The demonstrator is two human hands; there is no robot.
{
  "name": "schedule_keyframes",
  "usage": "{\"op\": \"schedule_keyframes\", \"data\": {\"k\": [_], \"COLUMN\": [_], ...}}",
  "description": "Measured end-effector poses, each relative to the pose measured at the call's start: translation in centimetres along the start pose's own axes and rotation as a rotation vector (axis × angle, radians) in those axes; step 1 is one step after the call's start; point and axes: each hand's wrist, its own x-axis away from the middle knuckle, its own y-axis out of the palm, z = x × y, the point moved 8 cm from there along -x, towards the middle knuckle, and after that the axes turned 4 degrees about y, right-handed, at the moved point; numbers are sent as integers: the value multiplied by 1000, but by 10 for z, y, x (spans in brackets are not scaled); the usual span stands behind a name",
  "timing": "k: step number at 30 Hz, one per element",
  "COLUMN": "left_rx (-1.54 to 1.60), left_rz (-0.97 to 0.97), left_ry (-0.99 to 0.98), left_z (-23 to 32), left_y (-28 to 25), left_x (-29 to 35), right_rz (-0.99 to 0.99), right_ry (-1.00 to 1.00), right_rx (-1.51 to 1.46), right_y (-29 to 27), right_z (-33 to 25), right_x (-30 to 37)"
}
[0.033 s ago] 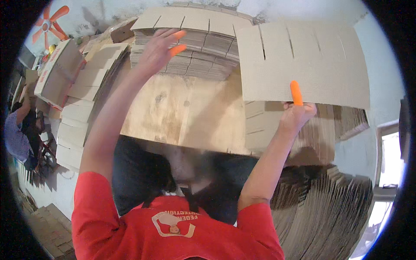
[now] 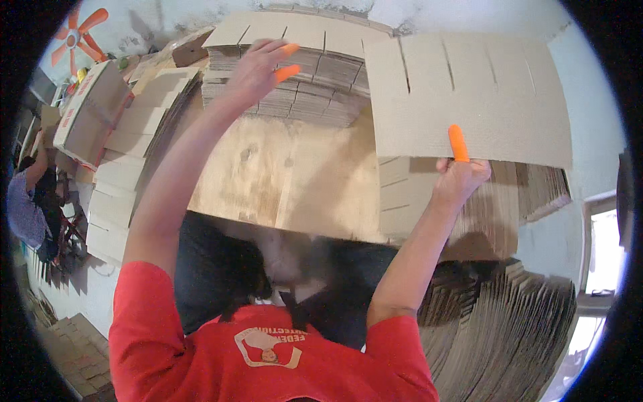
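Observation:
My right hand [image 2: 462,175] grips the near edge of a slotted cardboard sheet [image 2: 429,114], its orange-covered thumb lying on top and the other fingers underneath. Several slits run into this sheet from its far edge. My left hand [image 2: 258,70] holds nothing; its fingers are apart, and two of them wear orange covers. It hovers at the front of a tall stack of slotted cardboard [image 2: 301,35] at the far side of the table. Under the held sheet, more slotted cardboard [image 2: 405,191] is partly hidden.
Bare wood shows on the tabletop [image 2: 268,174] between my arms. Upright cardboard sheets [image 2: 502,328] crowd the lower right. At left are more cardboard pieces [image 2: 124,174], a large box [image 2: 90,110] and an orange fan [image 2: 74,40]. Another person [image 2: 30,208] works at the far left.
My left hand has shifted slightly to the right and upward along the stack. My right hand and the sheet have hardly moved.

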Motion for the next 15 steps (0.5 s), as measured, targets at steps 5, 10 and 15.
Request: {"op": "schedule_keyframes", "data": {"k": [5, 10, 15], "left_rx": [-256, -427, -281], "left_rz": [-53, -460, -361], "left_ry": [90, 63, 165], "left_z": [-2, -9, -8], "left_y": [84, 154, 150], "left_x": [-54, -71, -82], "right_rz": [90, 21, -107], "right_ry": [140, 336, 342], "right_rx": [41, 47, 56], "right_y": [-2, -4, 8], "right_z": [43, 74, 71], "right_x": [-11, 3, 6]}}
